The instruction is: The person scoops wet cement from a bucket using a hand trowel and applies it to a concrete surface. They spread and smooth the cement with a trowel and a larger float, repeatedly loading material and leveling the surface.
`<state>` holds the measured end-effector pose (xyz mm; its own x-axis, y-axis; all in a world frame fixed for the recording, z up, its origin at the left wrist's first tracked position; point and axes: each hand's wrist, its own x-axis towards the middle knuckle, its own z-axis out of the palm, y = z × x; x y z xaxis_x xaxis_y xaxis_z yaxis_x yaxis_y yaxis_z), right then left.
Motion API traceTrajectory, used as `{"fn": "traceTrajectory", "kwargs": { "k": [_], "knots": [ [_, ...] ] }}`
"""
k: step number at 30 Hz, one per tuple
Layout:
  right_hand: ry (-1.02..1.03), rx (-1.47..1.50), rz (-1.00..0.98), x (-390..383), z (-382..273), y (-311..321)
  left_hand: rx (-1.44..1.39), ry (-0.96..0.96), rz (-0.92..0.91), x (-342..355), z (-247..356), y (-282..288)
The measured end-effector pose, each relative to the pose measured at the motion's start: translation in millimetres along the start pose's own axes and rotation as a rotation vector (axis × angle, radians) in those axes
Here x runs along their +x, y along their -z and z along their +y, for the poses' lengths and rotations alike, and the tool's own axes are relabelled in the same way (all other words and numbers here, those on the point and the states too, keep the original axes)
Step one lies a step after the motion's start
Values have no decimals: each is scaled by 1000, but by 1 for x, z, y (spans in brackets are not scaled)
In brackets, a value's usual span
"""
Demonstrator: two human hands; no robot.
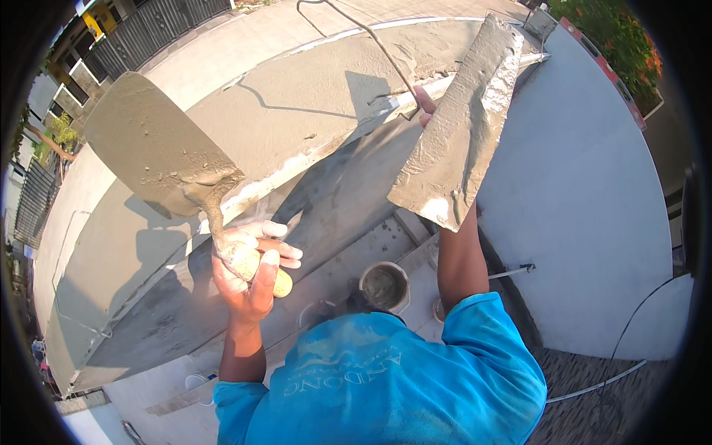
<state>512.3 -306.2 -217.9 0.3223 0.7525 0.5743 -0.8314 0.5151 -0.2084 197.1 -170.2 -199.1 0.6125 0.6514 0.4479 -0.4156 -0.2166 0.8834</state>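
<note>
My left hand (245,259) grips the pale rounded handle of a trowel (156,152), with some fingers stretched out past it. Grey mortar coats the trowel's broad blade, which tilts up to the left, and clings to its neck. On the right, my right hand (424,102) holds a long flat board (463,133) with wet mortar smeared over its face. Only a few fingertips show at the board's left edge; the rest of that hand is hidden behind it. Beyond both tools lies a smooth grey mortar surface (297,81), marked by their shadows.
A bent metal rod (371,33) rises beyond the ledge, near the board. Below stands a bucket (384,286) with grey mix inside. A pale wall (578,200) closes off the right side, with a pipe and tap (512,271) at its foot. A dark gate (159,37) stands far left.
</note>
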Motion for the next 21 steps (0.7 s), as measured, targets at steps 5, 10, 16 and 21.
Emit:
{"fn": "traceTrajectory", "kwargs": {
  "k": [5,10,16,21],
  "knots": [
    [334,-622,443,-16,-12,6,-33,26,10,3,-2,-8],
    [99,-1518,600,33,-83,-88,-53,4,-43,-15,-10,13],
    [-392,-2419,630,122,-110,-66,-11,40,2,-39,-16,22],
    [-234,-2685,368,147,-85,4,36,17,-69,-56,-22,35]
  ]
}}
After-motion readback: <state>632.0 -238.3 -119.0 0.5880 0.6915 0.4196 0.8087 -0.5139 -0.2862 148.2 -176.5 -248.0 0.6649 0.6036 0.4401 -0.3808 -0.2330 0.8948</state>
